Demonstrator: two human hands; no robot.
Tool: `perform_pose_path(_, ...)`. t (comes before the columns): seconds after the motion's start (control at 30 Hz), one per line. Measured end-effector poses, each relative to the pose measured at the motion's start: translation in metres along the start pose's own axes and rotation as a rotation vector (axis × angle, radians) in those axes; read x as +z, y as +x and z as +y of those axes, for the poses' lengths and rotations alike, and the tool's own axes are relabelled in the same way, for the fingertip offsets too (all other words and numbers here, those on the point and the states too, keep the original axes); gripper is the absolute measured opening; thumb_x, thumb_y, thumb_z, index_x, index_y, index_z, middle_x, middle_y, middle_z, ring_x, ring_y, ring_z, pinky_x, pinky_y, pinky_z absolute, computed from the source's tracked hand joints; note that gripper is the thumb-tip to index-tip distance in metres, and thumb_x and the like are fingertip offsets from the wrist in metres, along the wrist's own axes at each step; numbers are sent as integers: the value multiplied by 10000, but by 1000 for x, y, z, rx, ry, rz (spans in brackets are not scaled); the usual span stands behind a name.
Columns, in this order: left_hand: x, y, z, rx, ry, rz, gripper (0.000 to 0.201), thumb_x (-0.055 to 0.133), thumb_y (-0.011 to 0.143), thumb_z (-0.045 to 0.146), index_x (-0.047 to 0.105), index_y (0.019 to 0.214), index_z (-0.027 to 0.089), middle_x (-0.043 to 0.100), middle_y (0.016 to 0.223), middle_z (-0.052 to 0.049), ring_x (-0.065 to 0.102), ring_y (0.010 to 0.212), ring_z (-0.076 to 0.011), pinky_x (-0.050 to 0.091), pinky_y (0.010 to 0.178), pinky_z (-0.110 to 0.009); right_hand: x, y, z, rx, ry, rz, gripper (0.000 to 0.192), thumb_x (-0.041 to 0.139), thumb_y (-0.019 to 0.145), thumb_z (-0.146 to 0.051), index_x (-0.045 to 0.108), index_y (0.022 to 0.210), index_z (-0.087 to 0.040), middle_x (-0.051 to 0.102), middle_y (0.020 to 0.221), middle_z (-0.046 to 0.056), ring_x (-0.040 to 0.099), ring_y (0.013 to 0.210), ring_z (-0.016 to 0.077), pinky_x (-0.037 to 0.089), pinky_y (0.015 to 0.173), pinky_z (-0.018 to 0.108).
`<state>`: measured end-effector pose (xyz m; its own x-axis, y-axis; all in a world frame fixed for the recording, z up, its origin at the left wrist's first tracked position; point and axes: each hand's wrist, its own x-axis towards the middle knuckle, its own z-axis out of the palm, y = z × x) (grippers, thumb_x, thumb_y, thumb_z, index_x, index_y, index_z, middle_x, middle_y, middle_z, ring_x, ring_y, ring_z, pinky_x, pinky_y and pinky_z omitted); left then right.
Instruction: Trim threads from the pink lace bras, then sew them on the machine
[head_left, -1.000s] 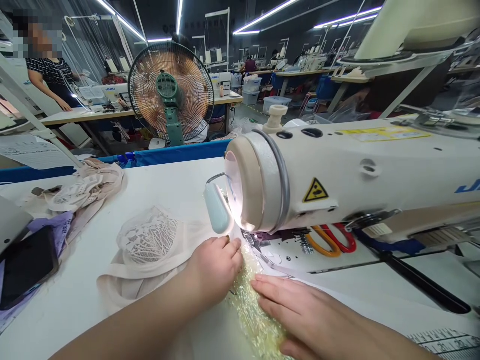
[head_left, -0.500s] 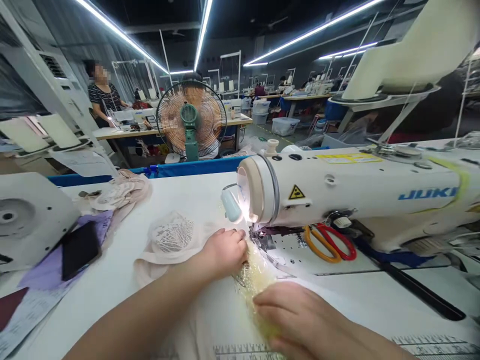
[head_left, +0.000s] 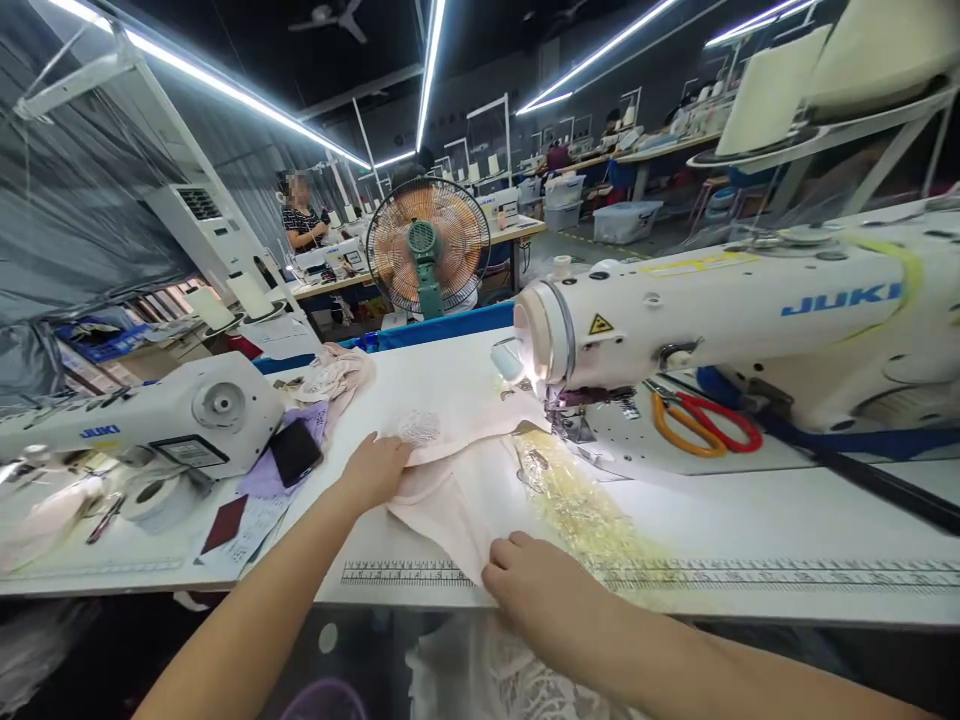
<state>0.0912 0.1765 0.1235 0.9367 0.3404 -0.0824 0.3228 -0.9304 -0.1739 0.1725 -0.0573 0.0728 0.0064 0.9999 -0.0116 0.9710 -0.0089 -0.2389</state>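
My left hand (head_left: pixel 379 470) is closed on the left edge of a pale pink fabric piece (head_left: pixel 457 500) with a lace patch. Near the table's front edge, my right hand (head_left: pixel 536 580) pinches the fabric's lower corner. The cloth's far end reaches under the lit needle area of a white sewing machine (head_left: pixel 720 310). To the right of the cloth, a shiny yellowish strip (head_left: pixel 585 510), like crinkled clear film, runs from the needle area toward the front edge. A ruler tape (head_left: pixel 405 573) crosses the table front, partly covered by the cloth.
Scissors with orange and red handles (head_left: pixel 705 425) lie beneath the machine arm. Left stand a second sewing machine (head_left: pixel 217 405), a black phone (head_left: pixel 296 452) and bunched pink fabric (head_left: pixel 337 375). Behind the table are a fan (head_left: pixel 427 245) and a person (head_left: pixel 300 220) at another table.
Both hands have left the yellowish strip by the needle. My left hand moved left onto the pink fabric, my right hand to its lower corner. The fabric now spreads toward the needle; the view shifted left.
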Motion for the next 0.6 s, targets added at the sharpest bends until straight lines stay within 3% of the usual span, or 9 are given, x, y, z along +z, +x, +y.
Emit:
perform_pose_path(0.1, -24, -4, -3, -12, -143, 38, 342, 339, 879, 188, 538, 1155, 163, 641, 1045, -90, 594, 955, -206, 448, 858, -331, -30, -27, 23, -12, 41, -10, 167, 590, 690, -48, 647, 726, -201, 661, 835, 42, 618, 754, 195, 489, 651, 283)
perform_pose_path(0.17, -43, -4, -7, -16, -322, -5, 391, 293, 901, 312, 509, 1192, 164, 661, 938, -69, 622, 816, -186, 494, 695, -280, -55, -49, 40, -37, 162, 60, 184, 548, 758, -65, 653, 784, -214, 620, 1116, 42, 610, 934, 164, 482, 763, 243)
perform_pose_path(0.23, -59, 0, -9, -55, -679, -190, 422, 340, 862, 414, 541, 1135, 163, 660, 908, -58, 625, 760, -186, 490, 598, -259, -78, -67, 55, -88, 274, 74, 167, 523, 793, -81, 635, 832, -198, 590, 1175, 39, 596, 966, 130, 475, 775, 205)
perform_pose_path(0.3, -69, 7, -10, -121, -820, -355, 411, 377, 820, 445, 574, 1051, 167, 656, 905, -46, 622, 746, -189, 480, 560, -251, -93, -73, 68, -95, 216, 10, 149, 510, 821, -85, 616, 848, -186, 654, 948, 9, 604, 800, 93, 471, 666, 164)
perform_pose_path(0.37, -71, 17, -10, -173, -679, -396, 331, 414, 787, 405, 601, 923, 168, 651, 864, -38, 615, 740, -201, 478, 566, -266, -94, -66, 76, -28, 80, -18, 145, 508, 831, -78, 608, 813, -181, 639, 738, -19, 561, 639, 88, 435, 552, 161)
perform_pose_path(0.5, -60, 52, -7, -165, -308, -278, 109, 514, 651, 243, 552, 631, 142, 620, 810, -128, 594, 843, -347, 457, 714, -445, -68, -28, 81, 241, -116, 65, 140, 579, 705, -13, 598, 661, -145, 604, 603, 33, 519, 536, 137, 375, 472, 234)
perform_pose_path(0.57, -48, 79, 1, -142, -169, -199, 107, 515, 632, 218, 557, 660, 124, 603, 853, -194, 581, 862, -419, 422, 736, -533, -54, -7, 85, 302, -168, 106, 96, 636, 648, -55, 603, 661, -144, 625, 693, 58, 552, 637, 177, 408, 530, 276)
perform_pose_path(0.6, -40, 94, 10, -85, -86, -83, 156, 482, 670, 233, 572, 719, 116, 598, 910, -206, 585, 871, -409, 421, 755, -529, -49, 1, 87, 328, -196, 145, 69, 614, 679, -77, 605, 673, -145, 630, 768, 73, 563, 733, 207, 426, 581, 309)
